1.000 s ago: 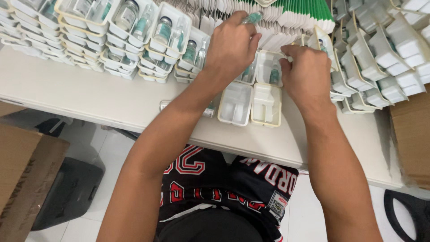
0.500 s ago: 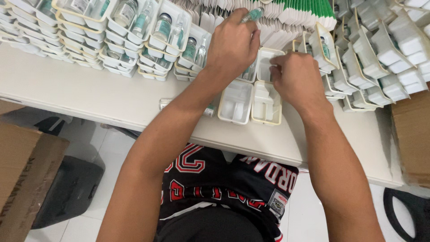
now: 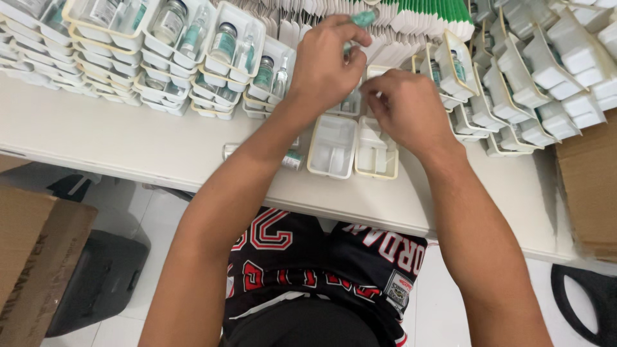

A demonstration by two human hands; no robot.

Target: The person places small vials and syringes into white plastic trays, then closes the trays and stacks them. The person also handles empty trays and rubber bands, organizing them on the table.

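My left hand is raised over the table and pinches a small green-capped vial between thumb and fingers. My right hand sits just right of it, fingers curled down onto a white plastic tray; what it grips is hidden. An empty two-pocket white tray lies beside that one, near the table's front edge. Another vial lies on its side under my left forearm.
Rows of stacked trays holding vials fill the back left of the white table. Empty white trays are stacked at the right, green-edged cartons at the back. Cardboard boxes stand at both sides; a dark bin is on the floor.
My right hand has moved left from the stacked trays at the right toward my left hand and down onto the tray. My left hand stays raised with the vial.
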